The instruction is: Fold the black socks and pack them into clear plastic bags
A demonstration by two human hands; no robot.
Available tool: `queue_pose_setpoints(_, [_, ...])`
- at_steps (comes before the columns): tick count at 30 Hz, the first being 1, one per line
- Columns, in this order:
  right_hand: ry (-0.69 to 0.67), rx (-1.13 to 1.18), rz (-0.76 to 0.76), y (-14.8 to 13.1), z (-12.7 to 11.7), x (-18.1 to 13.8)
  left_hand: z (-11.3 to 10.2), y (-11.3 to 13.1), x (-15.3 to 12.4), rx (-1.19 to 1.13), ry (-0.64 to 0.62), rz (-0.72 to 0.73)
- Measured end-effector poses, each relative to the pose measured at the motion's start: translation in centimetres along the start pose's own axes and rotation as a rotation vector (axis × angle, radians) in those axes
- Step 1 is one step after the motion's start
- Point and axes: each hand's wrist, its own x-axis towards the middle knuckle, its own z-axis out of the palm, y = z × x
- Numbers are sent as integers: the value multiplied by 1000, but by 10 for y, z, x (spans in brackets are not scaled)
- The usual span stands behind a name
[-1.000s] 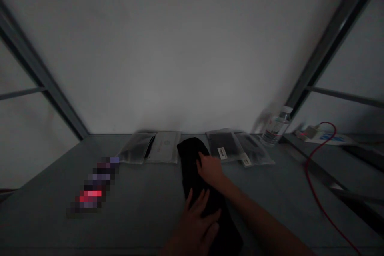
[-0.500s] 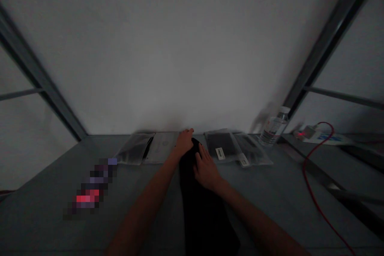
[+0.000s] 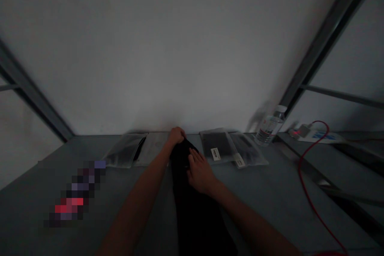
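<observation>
Left hand (L/H) (image 3: 177, 134) obs. at far end of black cloth (image 3: 196, 208), fingers curled over its edge; whether fabric is actually pinched, can't tell, light too poor. Right hand (R/H) (image 3: 201, 173) lies on top of cloth, just nearer than L/H, fingers extended, no closed grip seen. Hands near each other but apart. Change noted: approx. 1 sec ago L/H was spread on cloth's near half; now it is at the far end, w/ R/H in approx. same pos. Assessment re. work in hand: attention has shifted from near half to far end, prob. L/H minding that edge while R/H steadies fabric; near portion now unattended. Cloth pos.: lengthwise on bench (image 3: 255, 192), far end close to wall (image 3: 192, 68), near end running out of view. Surroundings, ref. cloth: immed. left, pale packet (image 3: 151, 150), then clear bag (image 3: 123, 152); to its right, labelled dark packet (image 3: 218, 142) and labelled clear bag (image 3: 252, 152); further right, capped bottle (image 3: 269, 129), then red cable (image 3: 309, 194). Well left of cloth, pixelated patch (image 3: 75, 198), contents not identifiable. Packets and bags appear undisturbed vs. earlier.
</observation>
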Motion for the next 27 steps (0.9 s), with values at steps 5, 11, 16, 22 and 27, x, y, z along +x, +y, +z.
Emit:
queue_pose_setpoints(5, [4, -2, 17, 0, 2, 1, -9, 11, -13, 10, 102, -34])
queue_pose_setpoints(11, [24, 15, 15, 1, 4, 1, -28, 13, -41, 74, 25, -130])
queue_pose_setpoints(16, [50, 45, 35, 0, 3, -1, -26, 15, -58, 53, 49, -246])
queue_pose_setpoints(22, [55, 48, 0, 1, 3, -1, -11, 30, -54, -135, 98, -308])
queue_pose_setpoints(27, [67, 58, -5, 3, 7, 1, 8, 35, -52, -322, 39, -307])
